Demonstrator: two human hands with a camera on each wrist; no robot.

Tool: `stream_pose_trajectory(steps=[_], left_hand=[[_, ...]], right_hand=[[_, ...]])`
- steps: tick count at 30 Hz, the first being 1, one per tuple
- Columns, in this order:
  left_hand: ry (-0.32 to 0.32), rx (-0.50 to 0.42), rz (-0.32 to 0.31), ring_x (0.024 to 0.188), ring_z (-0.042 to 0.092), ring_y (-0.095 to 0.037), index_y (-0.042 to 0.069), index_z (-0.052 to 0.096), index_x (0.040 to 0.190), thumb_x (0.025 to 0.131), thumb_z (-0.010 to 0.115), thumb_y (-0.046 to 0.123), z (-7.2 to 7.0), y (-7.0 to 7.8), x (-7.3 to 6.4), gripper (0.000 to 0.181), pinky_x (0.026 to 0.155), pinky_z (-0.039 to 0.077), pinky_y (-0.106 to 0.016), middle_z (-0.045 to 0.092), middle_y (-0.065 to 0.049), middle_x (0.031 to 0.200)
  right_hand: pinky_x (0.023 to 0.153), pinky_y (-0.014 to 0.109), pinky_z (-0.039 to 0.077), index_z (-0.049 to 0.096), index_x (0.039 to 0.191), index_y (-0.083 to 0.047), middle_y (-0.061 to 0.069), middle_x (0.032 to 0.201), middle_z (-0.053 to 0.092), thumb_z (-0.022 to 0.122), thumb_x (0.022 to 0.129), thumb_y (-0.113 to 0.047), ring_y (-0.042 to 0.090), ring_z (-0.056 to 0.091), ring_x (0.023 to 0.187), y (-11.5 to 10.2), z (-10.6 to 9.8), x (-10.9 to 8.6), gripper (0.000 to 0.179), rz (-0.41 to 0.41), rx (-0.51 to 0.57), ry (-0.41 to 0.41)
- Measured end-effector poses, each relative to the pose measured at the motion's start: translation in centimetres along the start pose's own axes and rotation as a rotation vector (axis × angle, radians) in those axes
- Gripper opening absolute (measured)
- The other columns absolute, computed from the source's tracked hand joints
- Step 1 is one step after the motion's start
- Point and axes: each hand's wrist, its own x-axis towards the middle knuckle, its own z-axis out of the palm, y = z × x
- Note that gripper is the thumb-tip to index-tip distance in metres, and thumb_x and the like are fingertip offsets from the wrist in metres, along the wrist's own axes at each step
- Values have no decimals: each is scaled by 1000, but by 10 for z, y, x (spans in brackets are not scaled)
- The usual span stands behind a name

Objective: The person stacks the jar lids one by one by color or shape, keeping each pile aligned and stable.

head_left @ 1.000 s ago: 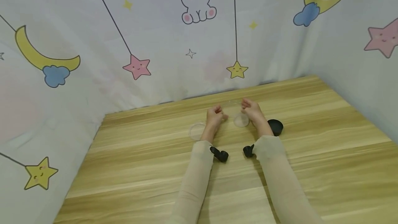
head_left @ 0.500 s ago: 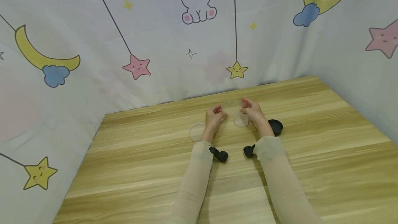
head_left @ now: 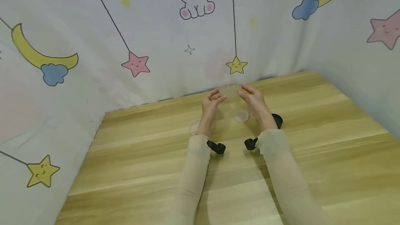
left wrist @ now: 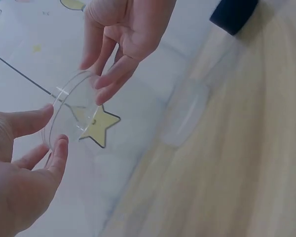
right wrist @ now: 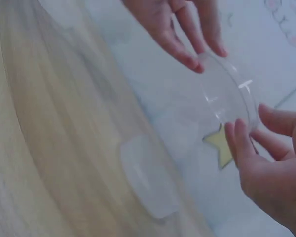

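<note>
A clear, shallow round dish (head_left: 230, 91), like a petri dish, is held up above the far part of the table. My left hand (head_left: 210, 105) pinches its left rim between thumb and fingers. On the opposite rim, the fingertips and thumb of my right hand (head_left: 254, 103) grip it. Both wrist views show the dish (left wrist: 71, 108) tilted, with fingers on either side. Below it on the table lies a small frosted, whitish round piece (head_left: 241, 116). Another clear round dish or lid (head_left: 194, 127) lies beside my left wrist, partly covered by it.
A black round cup or bowl (head_left: 277, 121) sits on the table just right of my right wrist, partly hidden. The wood-grain table (head_left: 140, 159) ends at the back against a white cloth (head_left: 156, 27) printed with stars, moons and a rabbit.
Both hands have risen and moved away from me, lifting the clear dish with them. The frosted piece, the other clear dish and the black cup stay on the table. The head view has tilted slightly.
</note>
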Motion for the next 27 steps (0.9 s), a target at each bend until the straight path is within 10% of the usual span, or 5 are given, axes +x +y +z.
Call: stream_pose_trajectory(steps=[8, 16, 27], left_hand=[[-135, 113, 123, 88, 61, -2, -6, 47, 135, 85, 71, -2, -32, 39, -29, 56, 88, 53, -20, 54, -2, 112], [-265, 277, 102, 80, 60, -3, -4, 40, 142, 83, 72, -4, -59, 31, -65, 67, 77, 53, -16, 53, -3, 99], [-388, 445, 90, 83, 58, -6, -11, 45, 136, 84, 71, -2, -85, 18, -86, 58, 77, 51, -16, 52, -28, 112]], right_hand=[[120, 33, 27, 21, 155, -6, 15, 159, 29, 51, 102, -15, 24, 35, 145, -30, 17, -27, 62, -52, -116, -172], [104, 20, 44, 15, 156, -4, 23, 155, 33, 54, 100, -12, -4, 62, 109, -18, 15, -58, 68, 49, -97, -319], [95, 12, 47, 16, 154, 3, 28, 152, 34, 49, 101, -8, -3, 64, 106, 15, 10, -68, 64, 164, -52, -435]])
